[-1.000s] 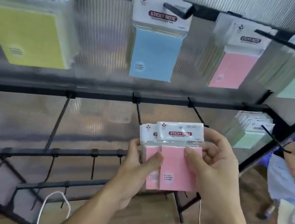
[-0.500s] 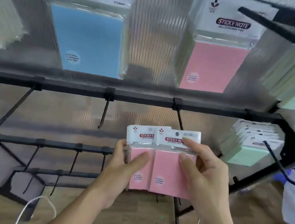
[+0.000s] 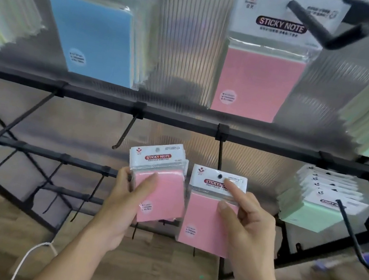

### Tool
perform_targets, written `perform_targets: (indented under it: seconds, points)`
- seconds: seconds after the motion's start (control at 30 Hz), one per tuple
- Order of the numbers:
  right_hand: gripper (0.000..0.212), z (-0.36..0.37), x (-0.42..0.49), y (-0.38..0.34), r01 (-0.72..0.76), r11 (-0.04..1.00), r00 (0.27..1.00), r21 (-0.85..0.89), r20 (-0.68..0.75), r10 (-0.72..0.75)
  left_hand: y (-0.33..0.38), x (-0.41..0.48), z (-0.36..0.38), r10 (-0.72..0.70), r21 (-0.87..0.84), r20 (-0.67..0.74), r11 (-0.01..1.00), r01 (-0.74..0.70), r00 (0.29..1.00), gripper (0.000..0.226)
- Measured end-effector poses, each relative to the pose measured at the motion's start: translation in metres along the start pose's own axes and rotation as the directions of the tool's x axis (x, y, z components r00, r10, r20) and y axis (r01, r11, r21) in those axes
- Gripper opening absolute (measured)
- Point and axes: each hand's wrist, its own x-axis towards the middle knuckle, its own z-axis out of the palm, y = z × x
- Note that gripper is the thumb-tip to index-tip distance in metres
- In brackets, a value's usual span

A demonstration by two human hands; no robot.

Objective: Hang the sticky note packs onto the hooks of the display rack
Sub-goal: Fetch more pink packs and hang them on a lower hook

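Two lots of pink sticky notes are in the person's hands, in front of the middle rail (image 3: 182, 117) of the black rack. The left hand (image 3: 126, 206) grips a small stack of pink packs (image 3: 161, 195), its fingers (image 3: 124, 175) curled round the stack's left edge and the thumb lying across the front; the stack tilts a little to the left. The right hand (image 3: 249, 232) pinches a single pink pack (image 3: 201, 219), thumb on the pink front, index finger stretched up over the white header card, the other fingers behind it. That pack is upright, just beside the stack, and its hanging hole sits right at the tip of a thin hook (image 3: 220, 153) that comes down from the rail (whether the hook is through the hole I cannot tell). Further right on the same rail, green packs (image 3: 306, 210) hang on another hook. Above, large blue (image 3: 92, 39) and pink packs (image 3: 257, 83) hang from the top row. Below is a wooden floor (image 3: 155, 273).
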Motion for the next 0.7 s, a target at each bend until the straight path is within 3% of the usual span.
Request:
perform_targets:
  seconds: [0.27,0.4,0.57,0.7]
  points:
    - [0.05,-0.001,0.008,0.006,0.004,0.996,1.0,-0.089,0.004,-0.004,-0.003,-0.001,-0.013,0.014,0.006,-0.016,1.0,-0.014,1.0,0.054]
    - [0.044,0.003,0.017,0.005,-0.007,0.986,1.0,-0.169,0.013,0.01,0.0,-0.003,-0.011,0.026,0.015,0.019,1.0,-0.026,0.999,0.06]
    - [0.037,0.002,0.037,-0.004,0.003,0.951,1.0,-0.309,0.017,0.002,0.005,-0.002,-0.001,0.022,0.003,0.077,1.0,-0.023,0.997,0.049]
    - [0.039,0.006,0.055,-0.011,-0.03,0.949,0.998,-0.313,0.046,0.047,0.007,0.0,0.004,0.03,0.004,0.108,1.0,-0.031,0.994,0.052]
